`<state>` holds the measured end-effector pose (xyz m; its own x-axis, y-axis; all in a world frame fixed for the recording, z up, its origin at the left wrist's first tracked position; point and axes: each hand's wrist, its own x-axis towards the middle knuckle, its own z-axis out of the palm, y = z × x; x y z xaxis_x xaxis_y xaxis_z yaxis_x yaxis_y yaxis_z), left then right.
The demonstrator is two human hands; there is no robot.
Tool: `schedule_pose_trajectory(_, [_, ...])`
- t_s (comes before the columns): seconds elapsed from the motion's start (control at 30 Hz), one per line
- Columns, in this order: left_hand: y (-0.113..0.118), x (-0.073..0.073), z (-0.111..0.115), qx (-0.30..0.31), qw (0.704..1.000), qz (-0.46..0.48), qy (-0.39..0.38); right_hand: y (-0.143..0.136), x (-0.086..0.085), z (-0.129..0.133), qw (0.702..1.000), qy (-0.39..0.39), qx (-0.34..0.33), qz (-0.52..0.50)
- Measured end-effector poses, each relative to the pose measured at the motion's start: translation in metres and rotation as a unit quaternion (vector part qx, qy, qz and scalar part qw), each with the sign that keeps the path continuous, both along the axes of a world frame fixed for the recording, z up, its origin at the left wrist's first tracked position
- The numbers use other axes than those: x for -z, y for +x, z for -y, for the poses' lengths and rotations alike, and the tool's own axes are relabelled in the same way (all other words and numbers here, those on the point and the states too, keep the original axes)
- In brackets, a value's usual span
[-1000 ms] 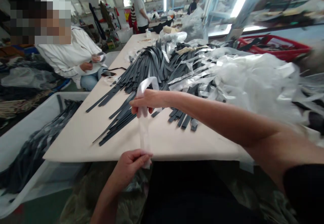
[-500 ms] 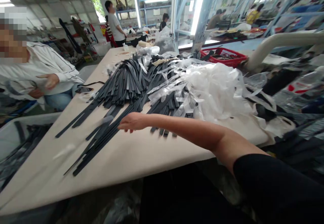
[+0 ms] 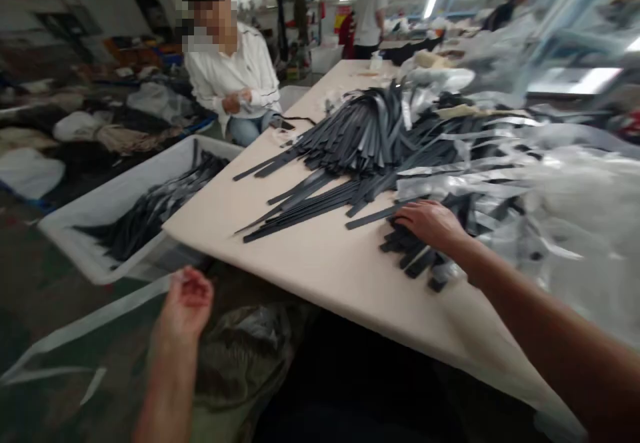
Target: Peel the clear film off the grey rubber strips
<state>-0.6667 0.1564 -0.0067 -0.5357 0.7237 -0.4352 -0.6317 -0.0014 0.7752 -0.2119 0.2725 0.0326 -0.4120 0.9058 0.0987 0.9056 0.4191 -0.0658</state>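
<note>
My left hand (image 3: 190,303) is closed beside the table's near edge, palm partly turned up. Its fingers pinch one end of a long translucent white plastic strip (image 3: 107,311), which trails down to the left in loose bends. On the table, my right hand (image 3: 430,223) lies over the ends of a bundle of dark grey flat strips (image 3: 413,256), its fingers stretched out on top of them. More dark strips (image 3: 360,136) are heaped behind, and several lie fanned out (image 3: 300,209) toward the left edge.
A white plastic bin (image 3: 75,236) with dark strips stands left of the table (image 3: 320,263). Crumpled clear plastic film (image 3: 585,229) covers the table's right side. A person in a white shirt (image 3: 255,63) sits beyond the bin. Bagged goods (image 3: 85,129) lie on the floor behind.
The view has swung left. My right hand has moved from above the fanned strips to the bundle nearer the film. My left hand has come into view with the white strip.
</note>
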Motion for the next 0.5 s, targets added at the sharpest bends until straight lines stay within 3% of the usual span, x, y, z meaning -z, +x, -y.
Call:
schedule_pose_trajectory(0.07, [0.013,0.011,0.01,-0.049,0.992,0.116,0.026,-0.017,0.0,0.006,0.999,0.017,-0.025,-0.031])
schedule_pose_trajectory(0.17, [0.051,0.022,0.01,-0.025,0.969,0.24,0.048,-0.056,-0.005,0.035,0.988,0.012,-0.083,-0.13])
schedule_pose_trajectory(0.33, [0.09,0.015,0.009,-0.016,0.964,0.265,0.018,-0.131,-0.017,0.092,0.968,-0.057,-0.142,-0.198])
schedule_pose_trajectory(0.5, [0.104,0.009,0.015,0.025,0.969,0.246,0.02,-0.174,-0.017,0.106,0.968,-0.081,-0.146,-0.188])
